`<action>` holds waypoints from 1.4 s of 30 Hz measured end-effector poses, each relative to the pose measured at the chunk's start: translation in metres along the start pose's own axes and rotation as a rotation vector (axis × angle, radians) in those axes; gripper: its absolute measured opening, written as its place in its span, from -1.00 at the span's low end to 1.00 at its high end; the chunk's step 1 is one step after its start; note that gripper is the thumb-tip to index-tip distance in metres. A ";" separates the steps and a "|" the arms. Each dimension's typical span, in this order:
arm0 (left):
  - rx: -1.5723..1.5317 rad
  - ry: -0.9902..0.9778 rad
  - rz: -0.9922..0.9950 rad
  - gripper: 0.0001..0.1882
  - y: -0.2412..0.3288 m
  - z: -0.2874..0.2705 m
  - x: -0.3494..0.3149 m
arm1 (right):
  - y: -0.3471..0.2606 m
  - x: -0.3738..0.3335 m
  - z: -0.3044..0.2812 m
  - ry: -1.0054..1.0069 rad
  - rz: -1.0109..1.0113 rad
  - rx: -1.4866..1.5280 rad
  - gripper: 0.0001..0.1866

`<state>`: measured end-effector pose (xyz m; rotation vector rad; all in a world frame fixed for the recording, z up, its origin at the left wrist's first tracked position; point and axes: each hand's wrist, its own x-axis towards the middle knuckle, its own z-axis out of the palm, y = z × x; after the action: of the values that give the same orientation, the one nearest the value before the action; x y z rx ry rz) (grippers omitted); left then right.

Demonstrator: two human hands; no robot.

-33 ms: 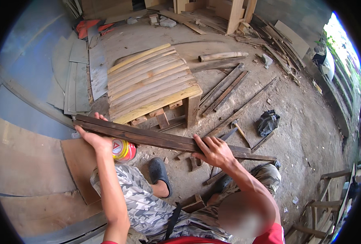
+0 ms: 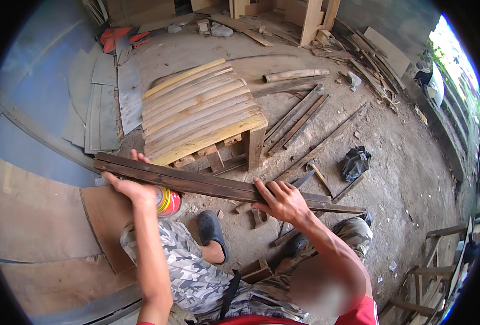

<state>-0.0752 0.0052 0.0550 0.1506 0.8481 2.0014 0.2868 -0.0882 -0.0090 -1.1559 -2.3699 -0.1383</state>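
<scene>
Two dark wooden strips [image 2: 207, 184], laid side by side, slant across in front of me, the left end higher in the picture. My left hand [image 2: 134, 189] cradles them near that end, thumb on the near side and fingertips showing beyond the far edge. Farther right, my right hand [image 2: 283, 201] is closed over the strips, its thumb along the top. Just behind my left hand stands a red and yellow can [image 2: 169, 201], partly hidden. Beneath the strips and right hand, a handsaw [image 2: 260, 218] lies on the ground, mostly covered.
A slatted wooden platform [image 2: 196, 111] stands ahead. Right of it lie long timbers [image 2: 326, 143], a hammer [image 2: 320, 177] and a black plastic bag [image 2: 356, 163]. Plywood sheets [image 2: 40, 211] cover the left side. A wooden frame [image 2: 435, 271] is at the lower right.
My left hand has slid a little to the right, in under the strips, covering more of the can. The strips have shifted and turned slightly; my right hand has barely moved.
</scene>
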 end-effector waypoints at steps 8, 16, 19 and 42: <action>-0.157 -0.224 -0.096 -0.27 -0.108 0.013 -0.124 | -0.019 0.049 0.003 0.177 -0.090 0.024 -0.25; -0.061 -0.124 -0.097 -0.68 -0.088 0.022 -0.112 | -0.014 0.044 -0.006 0.045 0.025 0.189 -0.02; -0.031 -0.106 -0.045 -0.67 -0.051 0.032 -0.086 | 0.007 0.029 -0.023 -0.136 0.159 0.132 -0.02; 0.030 0.099 -0.059 -0.66 -0.027 0.043 -0.068 | 0.015 0.008 -0.039 0.101 0.148 0.037 -0.24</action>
<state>0.0004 -0.0182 0.0853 0.0439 0.9354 1.9548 0.3094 -0.0847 0.0267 -1.2710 -2.1824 -0.1000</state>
